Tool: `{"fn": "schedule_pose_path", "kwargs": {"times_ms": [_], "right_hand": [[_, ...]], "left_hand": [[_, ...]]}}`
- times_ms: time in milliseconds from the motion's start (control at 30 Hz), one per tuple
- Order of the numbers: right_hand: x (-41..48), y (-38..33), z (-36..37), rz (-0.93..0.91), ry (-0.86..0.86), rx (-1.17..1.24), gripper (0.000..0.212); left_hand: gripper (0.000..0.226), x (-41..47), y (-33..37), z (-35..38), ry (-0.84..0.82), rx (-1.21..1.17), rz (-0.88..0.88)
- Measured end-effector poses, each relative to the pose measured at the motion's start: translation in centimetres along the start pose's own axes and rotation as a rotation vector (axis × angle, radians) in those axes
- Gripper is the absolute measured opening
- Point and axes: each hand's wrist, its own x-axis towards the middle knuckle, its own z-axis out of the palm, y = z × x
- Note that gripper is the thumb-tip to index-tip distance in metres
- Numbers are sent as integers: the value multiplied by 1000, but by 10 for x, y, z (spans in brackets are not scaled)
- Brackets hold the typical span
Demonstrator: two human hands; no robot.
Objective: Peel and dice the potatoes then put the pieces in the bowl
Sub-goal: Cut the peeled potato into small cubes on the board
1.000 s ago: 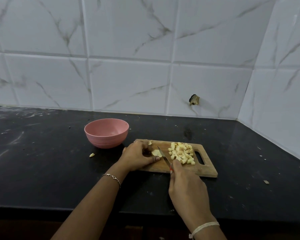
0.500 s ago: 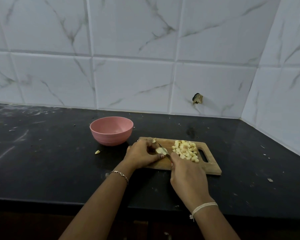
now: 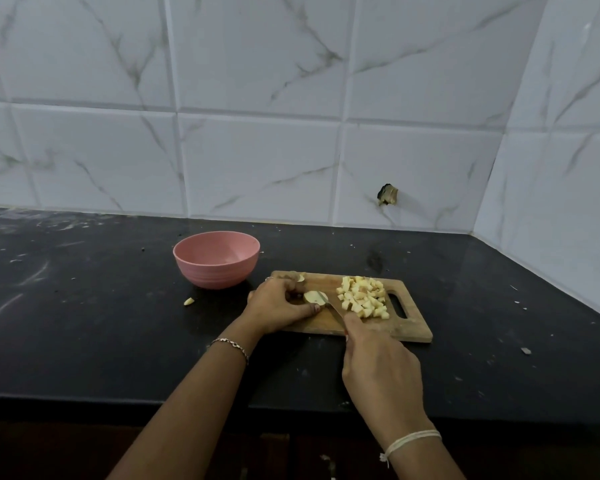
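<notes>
The small potato piece (image 3: 313, 296) lies on the wooden cutting board (image 3: 407, 327), near its left end; your left hand (image 3: 280, 305) is curled over it from the left, with your fingertips (image 3: 315, 308) pressing on it to keep it in place; there is a ring on one finger of that hand and a thin bracelet (image 3: 232, 345) on that wrist. Your right hand (image 3: 378, 365) is closed tight around the handle of the knife (image 3: 331, 306); the handle is hidden in your fist, so you only see the blade; the blade points up and to the left, and its tip sits right at the potato piece, touching it or nearly so. Just to the right of the blade there is a pile of diced potato (image 3: 363, 296), pale yellow cubes heaped in the middle of the board, next to the board's handle hole. A white string (image 3: 411, 441) is tied around your right wrist. The pink bowl (image 3: 216, 259) stands on the black counter (image 3: 84, 323), to the left of the board and a bit further back; it is close to the board but not touching it. One stray potato bit (image 3: 188, 301) lies on the counter in front of the bowl. Behind it all is a white tiled wall (image 3: 257, 133).
</notes>
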Motion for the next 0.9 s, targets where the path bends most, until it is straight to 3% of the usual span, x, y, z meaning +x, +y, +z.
{"fn": "schedule_pose_path", "kwargs": {"times_ms": [233,433,900], "right_hand": [[14,-8,5,-47,5,-77,33],[11,-7,7,10,79,-51,37],[4,-11,2,-35,30,11,18]], "left_hand": [[41,-3,3,0,25,23,10],[51,-2,0,3,62,25,3],[51,5,-3,3,21,22,3]]}}
